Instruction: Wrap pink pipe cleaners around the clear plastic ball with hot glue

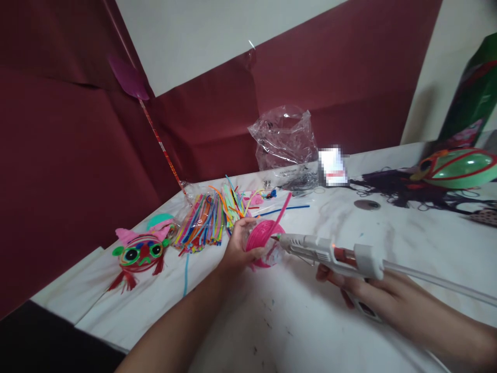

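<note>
My left hand (240, 246) grips a clear round plastic piece wound with pink pipe cleaner (261, 235), above the white table. A loose pink end sticks up from the coil toward the upper right. In my right hand (361, 290), fingers wrapped round its handle, is a white hot glue gun (318, 248) with a long clear glue stick coming out of its back. The gun's nozzle points left and reaches the pink coil; whether it touches cannot be made out.
Bundles of coloured pipe cleaners (202, 220) lie left of my hands. Beyond them stand a decorated animal mask (142, 252) and a purple fan-shaped piece on a striped stick (161, 145). A crumpled clear bag (285, 137), a blurred phone-like rectangle (333, 167), dark threads and a green balloon-like piece (462, 168) are at the back.
</note>
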Tool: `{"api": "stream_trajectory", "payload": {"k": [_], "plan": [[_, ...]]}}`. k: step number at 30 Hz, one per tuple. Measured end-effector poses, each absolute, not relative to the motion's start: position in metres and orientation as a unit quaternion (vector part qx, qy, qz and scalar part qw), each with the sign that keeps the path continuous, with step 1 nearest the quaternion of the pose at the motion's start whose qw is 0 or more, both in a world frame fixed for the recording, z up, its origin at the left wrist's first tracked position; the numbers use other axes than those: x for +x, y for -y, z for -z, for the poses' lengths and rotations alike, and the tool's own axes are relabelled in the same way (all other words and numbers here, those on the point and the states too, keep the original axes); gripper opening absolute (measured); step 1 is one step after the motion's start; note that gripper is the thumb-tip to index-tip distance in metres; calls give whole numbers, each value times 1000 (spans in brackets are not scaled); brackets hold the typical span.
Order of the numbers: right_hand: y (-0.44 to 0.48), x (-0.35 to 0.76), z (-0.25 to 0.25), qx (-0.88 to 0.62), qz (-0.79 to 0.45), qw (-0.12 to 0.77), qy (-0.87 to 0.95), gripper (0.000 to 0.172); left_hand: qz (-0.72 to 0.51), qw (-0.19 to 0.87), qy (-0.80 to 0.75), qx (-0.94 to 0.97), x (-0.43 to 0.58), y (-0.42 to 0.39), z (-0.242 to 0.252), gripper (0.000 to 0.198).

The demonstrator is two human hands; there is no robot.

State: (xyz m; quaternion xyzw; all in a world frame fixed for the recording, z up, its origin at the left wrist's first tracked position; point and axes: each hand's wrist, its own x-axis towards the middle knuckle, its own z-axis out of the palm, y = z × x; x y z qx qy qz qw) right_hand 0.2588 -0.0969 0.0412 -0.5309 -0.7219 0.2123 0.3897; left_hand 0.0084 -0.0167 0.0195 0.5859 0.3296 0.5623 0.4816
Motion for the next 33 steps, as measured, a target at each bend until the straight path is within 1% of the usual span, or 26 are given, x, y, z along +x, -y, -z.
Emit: {"api": "stream_trajectory", "payload": {"k": [3,5,8,14,18,24,28,33], "plan": [[89,269,-42,-516,-268,378,721,42,-568,476,-320,590,8,16,-19,73],[83,275,-39,-493,-287,364,737,39,-568,474,-315,595,8,15,-19,73],[79,278,-36,-467,-304,369,744,36,-564,473,-308,603,8,14,-18,73],[83,272,-38,-499,-268,380,732,35,-565,475,-313,598,9,15,-19,74],[83,272,-39,-493,-272,366,741,35,-566,474,-326,590,10,18,-20,74],[85,269,-44,-490,-261,397,731,30,-564,469,-324,597,10,19,-22,74],[86,268,-45,-484,-266,395,734,28,-564,472,-319,598,12,19,-23,73],[86,269,-44,-503,-271,377,729,34,-570,463,-333,592,11,19,-22,75]]}}
